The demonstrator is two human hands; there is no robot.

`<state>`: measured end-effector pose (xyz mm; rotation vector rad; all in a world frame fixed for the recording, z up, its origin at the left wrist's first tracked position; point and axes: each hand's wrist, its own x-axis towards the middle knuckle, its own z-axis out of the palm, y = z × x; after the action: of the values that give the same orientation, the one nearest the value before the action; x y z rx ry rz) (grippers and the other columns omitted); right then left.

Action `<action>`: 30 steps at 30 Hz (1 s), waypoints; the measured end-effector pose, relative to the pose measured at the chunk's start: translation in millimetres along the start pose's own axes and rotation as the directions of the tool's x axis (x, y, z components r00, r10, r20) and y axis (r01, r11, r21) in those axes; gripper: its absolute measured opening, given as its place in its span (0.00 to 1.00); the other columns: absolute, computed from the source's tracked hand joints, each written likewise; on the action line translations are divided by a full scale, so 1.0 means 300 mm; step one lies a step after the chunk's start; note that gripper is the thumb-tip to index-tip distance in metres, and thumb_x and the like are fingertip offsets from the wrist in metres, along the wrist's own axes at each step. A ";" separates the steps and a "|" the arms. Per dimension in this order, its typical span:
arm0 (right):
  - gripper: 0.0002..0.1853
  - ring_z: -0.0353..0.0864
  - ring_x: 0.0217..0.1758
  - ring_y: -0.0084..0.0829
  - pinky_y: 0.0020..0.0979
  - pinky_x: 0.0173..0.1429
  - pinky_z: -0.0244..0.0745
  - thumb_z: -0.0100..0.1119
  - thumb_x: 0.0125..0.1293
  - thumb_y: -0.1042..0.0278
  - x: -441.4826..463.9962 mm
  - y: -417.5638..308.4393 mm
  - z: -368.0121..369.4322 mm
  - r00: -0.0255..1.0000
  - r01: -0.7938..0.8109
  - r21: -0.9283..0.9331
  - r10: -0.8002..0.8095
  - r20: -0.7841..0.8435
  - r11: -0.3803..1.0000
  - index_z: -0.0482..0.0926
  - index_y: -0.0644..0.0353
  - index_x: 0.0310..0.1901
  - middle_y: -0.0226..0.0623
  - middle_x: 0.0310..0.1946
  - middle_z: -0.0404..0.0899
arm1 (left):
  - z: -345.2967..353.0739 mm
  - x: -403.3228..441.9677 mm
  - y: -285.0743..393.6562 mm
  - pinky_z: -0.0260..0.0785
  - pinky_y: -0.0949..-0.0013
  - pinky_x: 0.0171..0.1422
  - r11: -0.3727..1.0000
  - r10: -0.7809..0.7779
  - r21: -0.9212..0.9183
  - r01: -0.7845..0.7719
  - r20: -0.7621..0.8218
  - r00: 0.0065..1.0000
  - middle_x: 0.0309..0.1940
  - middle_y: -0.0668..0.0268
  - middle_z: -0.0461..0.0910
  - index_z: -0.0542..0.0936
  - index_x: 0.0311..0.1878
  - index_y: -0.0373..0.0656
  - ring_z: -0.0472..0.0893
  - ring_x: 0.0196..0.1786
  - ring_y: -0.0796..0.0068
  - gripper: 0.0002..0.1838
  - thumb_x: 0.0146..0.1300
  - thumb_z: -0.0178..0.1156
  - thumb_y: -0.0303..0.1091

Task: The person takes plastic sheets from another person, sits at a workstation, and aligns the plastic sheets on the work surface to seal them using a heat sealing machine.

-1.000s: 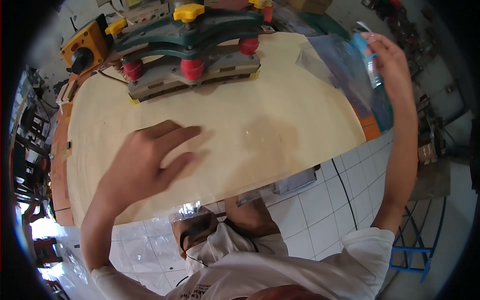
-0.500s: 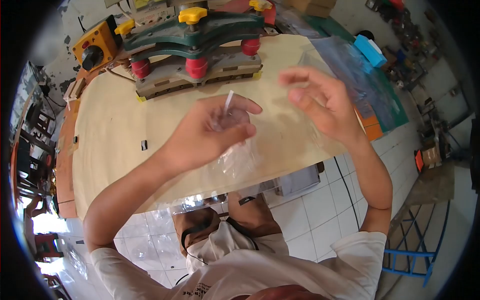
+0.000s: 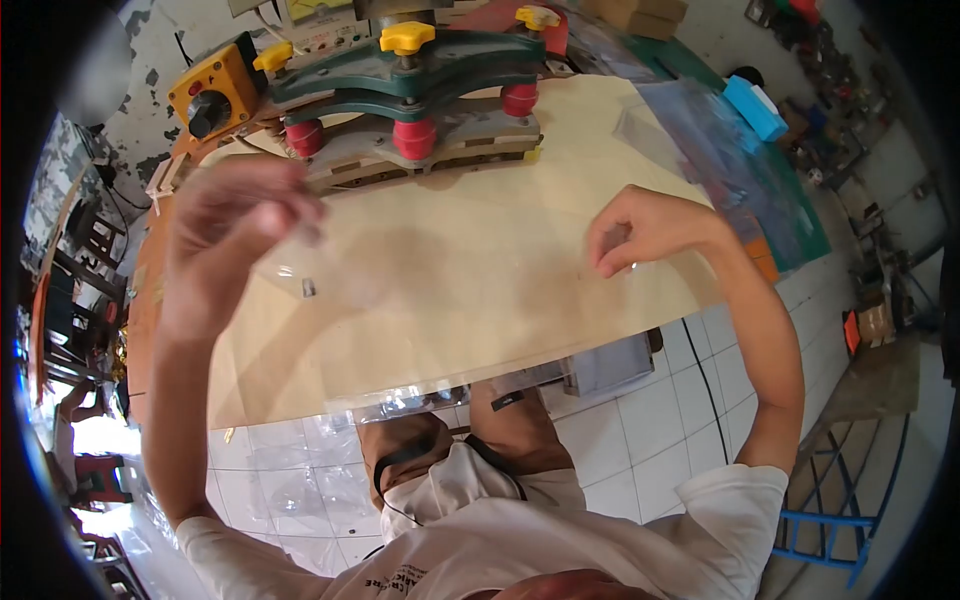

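My left hand (image 3: 230, 235) is raised at the left of the table, blurred by motion, its fingers curled in towards the thumb. Clear plastic film (image 3: 285, 268) shows below its fingertips; its edges are hard to make out. My right hand (image 3: 650, 232) is over the right part of the table, bent at the wrist, fingers and thumb closed in a pinch. A small glint shows by those fingertips, but what they hold cannot be made out. A small black piece (image 3: 308, 288) lies on the tabletop (image 3: 470, 310) just below my left hand.
At the back stands a sealing press (image 3: 410, 95) with yellow knobs and red cushions. A yellow control box (image 3: 212, 92) is behind it on the left. Clear plastic sheets (image 3: 690, 130) and a light-blue box (image 3: 757, 108) lie at the right. A blue metal frame (image 3: 830, 515) stands on the floor.
My left hand has swung left and up from the table's middle, and the white strip in it no longer shows. My right hand has lowered slightly, its fingers turning inward and closing.
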<state>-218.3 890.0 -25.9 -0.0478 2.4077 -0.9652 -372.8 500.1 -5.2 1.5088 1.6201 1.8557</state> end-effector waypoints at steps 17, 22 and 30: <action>0.08 0.81 0.27 0.21 0.25 0.35 0.78 0.69 0.64 0.72 -0.074 0.189 -0.117 0.981 -0.004 0.168 0.036 -0.189 0.986 0.83 0.69 0.37 0.35 0.29 0.84 | -0.579 -0.278 0.042 0.70 0.68 0.63 0.899 -0.116 0.328 0.292 -0.465 0.878 0.49 0.63 0.84 0.78 0.62 0.38 0.81 0.52 0.76 0.18 0.73 0.60 0.35; 0.06 0.84 0.34 0.24 0.28 0.43 0.80 0.67 0.64 0.73 -0.107 0.224 -0.127 0.983 0.043 0.126 -0.019 -0.183 0.991 0.83 0.68 0.36 0.36 0.31 0.85 | -0.707 -0.350 0.053 0.71 0.72 0.59 0.846 -0.162 0.377 0.376 -0.490 0.857 0.46 0.64 0.83 0.81 0.57 0.36 0.81 0.48 0.78 0.15 0.72 0.61 0.34; 0.06 0.84 0.45 0.32 0.39 0.58 0.79 0.58 0.70 0.68 -0.212 0.465 -0.268 0.540 0.630 0.480 0.100 -0.836 0.611 0.75 0.58 0.45 0.36 0.41 0.82 | -0.603 -0.352 0.118 0.71 0.76 0.37 0.573 -0.329 0.632 0.522 -0.406 0.852 0.30 0.67 0.82 0.82 0.40 0.34 0.79 0.32 0.82 0.07 0.66 0.65 0.29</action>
<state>-181.3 1058.7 -38.8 0.3922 2.5009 -2.6093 -457.6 305.4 -2.2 0.9200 2.7783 1.1796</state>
